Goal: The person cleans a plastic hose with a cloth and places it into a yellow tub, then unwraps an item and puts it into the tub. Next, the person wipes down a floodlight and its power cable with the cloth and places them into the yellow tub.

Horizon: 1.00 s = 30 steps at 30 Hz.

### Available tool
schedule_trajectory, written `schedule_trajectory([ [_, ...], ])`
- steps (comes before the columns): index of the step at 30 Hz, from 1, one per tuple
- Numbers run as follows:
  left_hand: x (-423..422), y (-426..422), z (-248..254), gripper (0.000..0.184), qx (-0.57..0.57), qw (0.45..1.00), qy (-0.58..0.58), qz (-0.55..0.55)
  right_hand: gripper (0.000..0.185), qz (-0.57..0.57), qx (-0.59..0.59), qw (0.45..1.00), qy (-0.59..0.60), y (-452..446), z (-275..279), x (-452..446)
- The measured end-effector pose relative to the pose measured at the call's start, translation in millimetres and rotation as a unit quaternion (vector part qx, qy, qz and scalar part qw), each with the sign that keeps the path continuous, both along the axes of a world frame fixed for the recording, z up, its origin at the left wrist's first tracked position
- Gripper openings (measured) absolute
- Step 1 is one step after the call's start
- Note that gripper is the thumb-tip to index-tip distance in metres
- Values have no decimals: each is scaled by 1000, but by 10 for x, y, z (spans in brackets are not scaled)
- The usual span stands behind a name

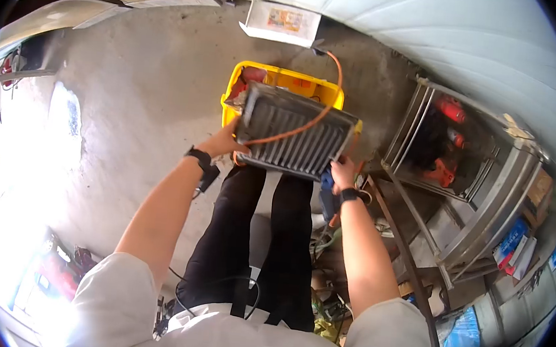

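A dark, ribbed rectangular case (295, 138) is held between my two hands, tilted over a yellow bin (288, 72). My left hand (223, 143) grips its lower left corner, and my right hand (343, 174) grips its lower right corner. An orange cable (328, 105) runs across the front of the case and up past the bin. Red and orange items show inside the bin behind the case. Something dark blue (327, 181) is at my right hand; whether the fingers hold it I cannot tell.
A white box (284, 21) stands beyond the bin. On the right is a metal frame rack (479, 243) with red tools (450, 110). Cables and clutter (329, 299) lie beside my right leg. A red machine (57, 273) is at the lower left.
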<state>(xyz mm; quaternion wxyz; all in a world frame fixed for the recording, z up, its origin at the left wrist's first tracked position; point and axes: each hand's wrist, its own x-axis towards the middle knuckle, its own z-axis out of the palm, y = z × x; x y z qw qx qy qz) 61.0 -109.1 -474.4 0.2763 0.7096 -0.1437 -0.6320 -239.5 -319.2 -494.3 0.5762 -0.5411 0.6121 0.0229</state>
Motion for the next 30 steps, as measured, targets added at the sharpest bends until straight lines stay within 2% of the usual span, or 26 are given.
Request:
schedule_trajectory([
  [1,65,71,-194,111,23,999,-30,-21,21,6,-26,998,61,38,-137,145],
  [2,138,98,-316,109,20,999,-37,-24,22,22,-36,998,46,67,-323,221],
  [3,183,128,-406,108,17,999,-43,-26,21,-16,-4,1000,27,120,-532,259],
  [6,206,242,-766,106,37,997,-59,-11,21,-13,5,999,37,92,-663,500],
  [9,221,97,-846,105,108,984,-125,-71,24,25,-27,995,89,54,-881,593],
  [10,148,166,-981,99,72,978,-186,-56,24,50,-30,991,117,25,-947,594],
  [13,93,5,-1041,88,113,959,-227,-124,24,116,-23,974,192,-75,-1020,706],
  [14,43,-111,-989,79,130,963,-220,-89,24,132,-14,968,215,-108,-1010,754],
  [15,-16,-101,-1038,78,131,953,-260,-88,24,148,-6,960,238,-124,-1019,790],
  [17,-115,-94,-1160,75,126,928,-339,-85,24,188,33,952,239,-129,-1093,843],
  [18,-120,-130,-1166,74,161,938,-293,-95,24,202,58,948,239,-122,-1119,891],
  [20,-260,-216,-1153,73,161,927,-323,-103,24,222,69,941,244,-85,-1111,923],
  [23,-547,-335,-1073,62,181,920,-334,-90,25,51,151,968,193,-80,-907,957],
  [24,-639,-329,-1032,58,176,921,-343,-66,25,157,16,966,205,-41,-864,925],
  [27,-789,-160,-1002,44,138,916,-374,-46,26,73,6,992,102,170,-1147,532],
  [28,-811,-108,-962,43,130,916,-376,-52,23,43,50,993,93,94,-887,555],
  [29,-815,-68,-935,42,121,915,-380,-58,21,35,31,997,69,83,-795,486],
  [30,-788,27,-956,31,115,928,-347,-68,19,25,13,999,45,82,-758,373],
])
